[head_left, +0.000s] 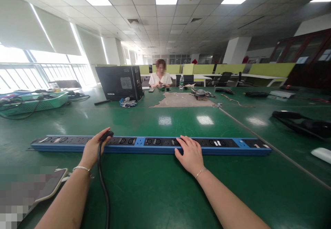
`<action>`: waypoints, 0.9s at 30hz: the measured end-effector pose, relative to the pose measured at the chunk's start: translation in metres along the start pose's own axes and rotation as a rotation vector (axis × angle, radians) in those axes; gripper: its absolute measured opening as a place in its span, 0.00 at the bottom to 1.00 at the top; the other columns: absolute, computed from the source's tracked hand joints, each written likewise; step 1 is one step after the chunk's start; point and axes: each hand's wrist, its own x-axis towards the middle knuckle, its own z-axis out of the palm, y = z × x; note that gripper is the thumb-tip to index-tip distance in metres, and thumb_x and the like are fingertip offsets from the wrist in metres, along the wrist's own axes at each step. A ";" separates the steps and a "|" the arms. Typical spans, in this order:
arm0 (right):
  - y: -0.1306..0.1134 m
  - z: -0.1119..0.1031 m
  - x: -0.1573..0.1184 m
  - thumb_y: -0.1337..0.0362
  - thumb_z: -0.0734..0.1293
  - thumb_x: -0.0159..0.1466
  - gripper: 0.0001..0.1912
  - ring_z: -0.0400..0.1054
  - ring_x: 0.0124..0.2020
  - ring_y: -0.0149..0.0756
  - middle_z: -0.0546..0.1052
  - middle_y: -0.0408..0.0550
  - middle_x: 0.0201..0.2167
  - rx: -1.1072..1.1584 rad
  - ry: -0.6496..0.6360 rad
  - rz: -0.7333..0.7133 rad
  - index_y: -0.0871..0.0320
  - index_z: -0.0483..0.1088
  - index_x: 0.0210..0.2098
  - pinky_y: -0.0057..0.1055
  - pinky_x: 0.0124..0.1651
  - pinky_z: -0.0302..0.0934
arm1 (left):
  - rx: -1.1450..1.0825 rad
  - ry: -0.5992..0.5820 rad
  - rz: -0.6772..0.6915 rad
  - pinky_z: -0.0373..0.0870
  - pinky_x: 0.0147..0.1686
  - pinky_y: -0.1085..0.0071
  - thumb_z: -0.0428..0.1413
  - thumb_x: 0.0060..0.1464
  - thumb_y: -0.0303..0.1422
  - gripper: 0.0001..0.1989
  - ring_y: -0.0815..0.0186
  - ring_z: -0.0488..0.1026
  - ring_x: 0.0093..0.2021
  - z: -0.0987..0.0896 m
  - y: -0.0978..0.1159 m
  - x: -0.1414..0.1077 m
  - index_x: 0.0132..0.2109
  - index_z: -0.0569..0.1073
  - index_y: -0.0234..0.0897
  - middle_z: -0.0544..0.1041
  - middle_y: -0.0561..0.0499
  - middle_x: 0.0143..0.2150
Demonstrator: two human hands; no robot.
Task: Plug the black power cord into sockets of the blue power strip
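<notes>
A long blue and black power strip (pixel 155 149) lies crosswise on the green tabletop in front of me. My left hand (pixel 94 146) is closed around a black plug (pixel 106 135), held at the strip's left half. Whether its prongs sit in a socket cannot be made out. From the plug a thick black power cord (pixel 102 184) hangs down toward the bottom edge of the view. My right hand (pixel 190 153) rests with fingers spread on the strip, right of its middle, holding nothing.
A black computer case (pixel 116 83) stands at the back left, gloves (pixel 128 102) beside it. Farther left is a green basket (pixel 49 103) of cables. Near my left forearm lies a phone-like device (pixel 50 184). Across the table sits a person (pixel 160 77). Black straps (pixel 302 123) lie at right.
</notes>
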 end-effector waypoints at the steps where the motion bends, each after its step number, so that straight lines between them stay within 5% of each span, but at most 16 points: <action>1: 0.000 0.000 0.000 0.57 0.59 0.60 0.20 0.57 0.55 0.40 0.68 0.47 0.53 -0.004 0.002 -0.002 0.53 0.67 0.50 0.40 0.56 0.46 | 0.006 -0.027 0.015 0.70 0.41 0.61 0.49 0.49 0.45 0.25 0.57 0.74 0.41 0.000 -0.002 0.000 0.53 0.68 0.41 0.78 0.46 0.42; 27: 0.002 0.001 0.000 0.57 0.59 0.60 0.20 0.58 0.55 0.41 0.69 0.48 0.52 -0.028 0.008 -0.021 0.53 0.67 0.50 0.40 0.56 0.47 | 0.044 -0.159 0.135 0.70 0.42 0.64 0.47 0.49 0.46 0.25 0.57 0.75 0.41 -0.004 0.000 -0.001 0.52 0.70 0.41 0.78 0.46 0.43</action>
